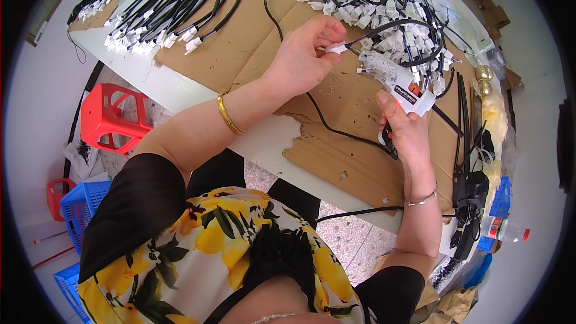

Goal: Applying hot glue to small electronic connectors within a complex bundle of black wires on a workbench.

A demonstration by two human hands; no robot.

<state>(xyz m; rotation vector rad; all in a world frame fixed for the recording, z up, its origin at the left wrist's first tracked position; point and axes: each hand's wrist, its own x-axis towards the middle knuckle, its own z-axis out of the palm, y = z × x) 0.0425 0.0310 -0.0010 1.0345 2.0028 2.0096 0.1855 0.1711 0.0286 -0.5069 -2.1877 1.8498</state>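
Observation:
My left hand [305, 57] pinches a white plastic connector [336, 48] between thumb and fingertips. A black sleeved cable [384, 27] runs from this connector and loops to the right. In my right hand [410, 135] is a white hot glue gun [389, 74] with an orange part, gripped by its handle. Its tip points up and left, close to the connector; whether they touch I cannot tell. A large heap of white connectors [414, 42] on black cables lies just beyond the gun.
Cardboard [240, 72] covers much of the white table. Another bundle of black cables [174, 9] lies far left. A black cord [324, 119] crosses the cardboard. Black adapters [471, 192] sit at the right edge. A red stool [114, 117] and blue crates [87, 204] stand left.

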